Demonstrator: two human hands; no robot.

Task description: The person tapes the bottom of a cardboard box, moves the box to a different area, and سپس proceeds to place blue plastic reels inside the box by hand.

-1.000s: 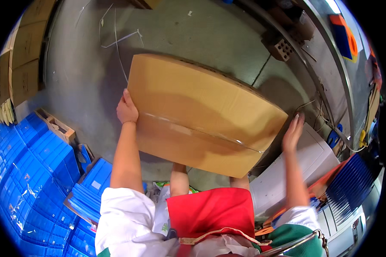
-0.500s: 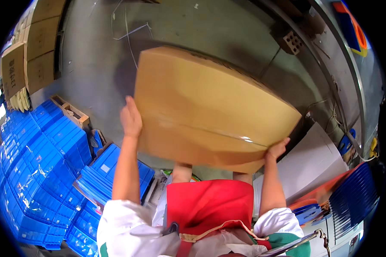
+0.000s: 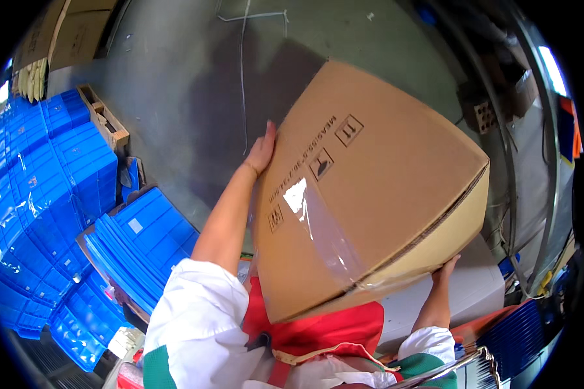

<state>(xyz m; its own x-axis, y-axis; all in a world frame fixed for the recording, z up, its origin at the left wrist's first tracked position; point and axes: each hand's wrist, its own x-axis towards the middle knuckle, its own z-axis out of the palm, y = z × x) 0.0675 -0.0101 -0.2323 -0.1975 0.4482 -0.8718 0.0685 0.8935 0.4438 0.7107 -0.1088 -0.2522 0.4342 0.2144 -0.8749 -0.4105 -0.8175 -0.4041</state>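
Note:
A large brown cardboard box (image 3: 396,175) is held up in front of my body, tilted, with printed handling marks and a strip of clear tape (image 3: 331,243) on the face turned up to me. My left hand (image 3: 262,153) presses against its left side, fingers along the edge and partly hidden. On the other side, my right hand (image 3: 445,270) supports the box low at its near right edge, with most fingers out of sight beneath it. The box covers part of my red apron (image 3: 344,327).
Blue plastic crates (image 3: 39,207) wrapped in film are stacked at the left, beside flat blue panels (image 3: 143,227) and a wooden pallet (image 3: 104,117). A white surface (image 3: 477,272) lies under the box at right, near a metal frame (image 3: 548,129). Cord (image 3: 244,78) lies on the floor.
Both hands have turned and tipped the box, so a printed, taped face now shows. The box has moved right and nearer; my left hand has shifted right and my right hand lower.

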